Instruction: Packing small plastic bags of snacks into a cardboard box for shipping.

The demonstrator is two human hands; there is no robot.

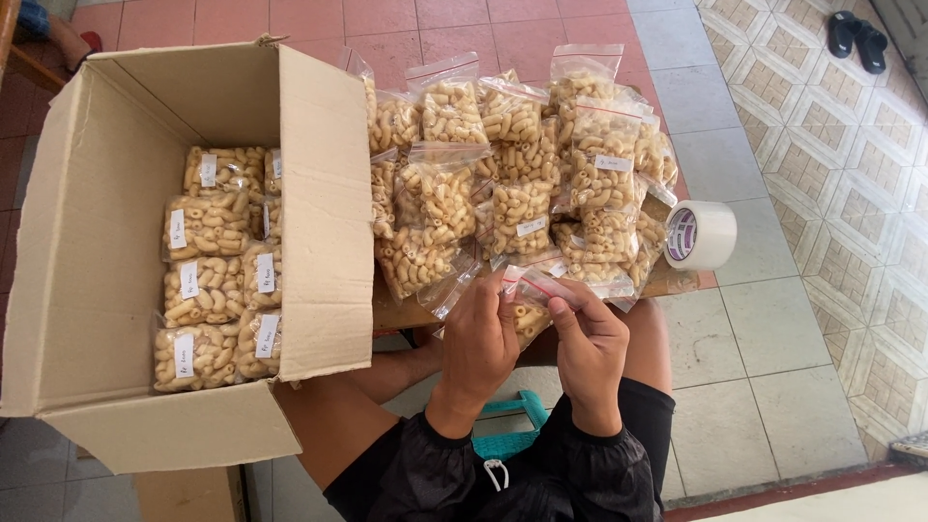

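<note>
My left hand (478,348) and my right hand (588,350) both pinch the top edge of one clear zip bag of pale curled snacks (530,319), held just below the table edge. The bag is mostly hidden behind my fingers. Directly above my hands, a heap of several identical snack bags (512,164) lies on a small wooden table (391,314). To the left stands an open cardboard box (87,251) with several labelled snack bags (217,271) packed flat inside.
A roll of white tape (700,235) sits at the table's right end. A teal plastic stool (507,425) shows between my knees. Black sandals (856,37) lie on the patterned tiles at top right. Someone's foot (68,39) shows at top left.
</note>
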